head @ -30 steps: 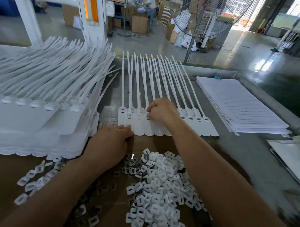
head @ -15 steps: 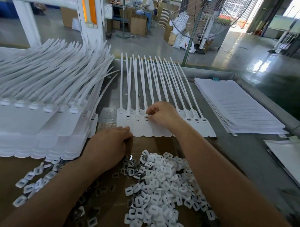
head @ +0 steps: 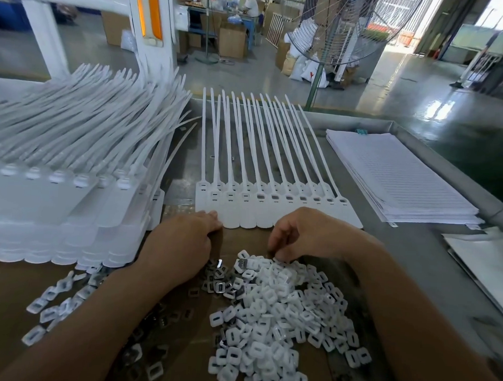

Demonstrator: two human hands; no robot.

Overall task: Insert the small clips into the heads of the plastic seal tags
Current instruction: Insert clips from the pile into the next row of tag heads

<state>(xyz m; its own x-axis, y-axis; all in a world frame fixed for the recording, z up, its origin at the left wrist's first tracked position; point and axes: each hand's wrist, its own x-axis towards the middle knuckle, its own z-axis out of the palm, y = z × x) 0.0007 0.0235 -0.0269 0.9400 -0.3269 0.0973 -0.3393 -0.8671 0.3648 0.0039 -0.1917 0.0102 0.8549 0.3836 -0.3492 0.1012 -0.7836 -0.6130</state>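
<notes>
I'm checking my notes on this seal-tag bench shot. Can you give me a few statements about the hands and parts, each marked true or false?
1. The right hand is down at the far edge of the pile of white clips, fingers curled. True.
2. The left hand lifts a tag by its strap. False: it rests at the near left corner of the row of tags, which lies flat.
3. A stack of lined sheets lies to the right of the row. True.
4. The row's straps point toward the person. False: they point away.
</notes>
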